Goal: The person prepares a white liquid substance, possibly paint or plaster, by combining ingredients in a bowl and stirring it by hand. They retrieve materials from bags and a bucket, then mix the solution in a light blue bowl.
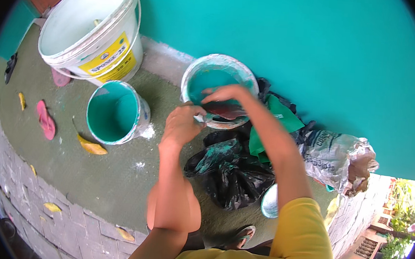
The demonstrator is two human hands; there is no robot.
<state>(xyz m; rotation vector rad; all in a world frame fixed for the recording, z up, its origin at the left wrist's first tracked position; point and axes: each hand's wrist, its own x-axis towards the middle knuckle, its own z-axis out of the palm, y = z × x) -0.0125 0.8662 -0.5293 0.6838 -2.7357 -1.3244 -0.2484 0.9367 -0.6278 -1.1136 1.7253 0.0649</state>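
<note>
A white bucket (pixel 214 74) of teal paint stands against the teal wall, with a dark reddish-brown flat tool (pixel 222 111) across its near inside. My left hand (pixel 182 125) is closed at the bucket's left rim on the tool's end, where something small and white shows. My right hand (pixel 223 94) reaches over the paint just above the tool, fingers loosely curved and apart, slightly blurred. Beside the bucket are a black plastic bag (pixel 228 175) smeared with teal and a green bag (pixel 280 118).
A large white bucket (pixel 90 30), a smaller teal-coated bucket (pixel 113 111) and a pink flip-flop (pixel 45 119) stand or lie at left. A crumpled sack (pixel 336 158) and small white container (pixel 270 204) are at right. Yellow leaves (pixel 91 146) lie on the ledge above paving.
</note>
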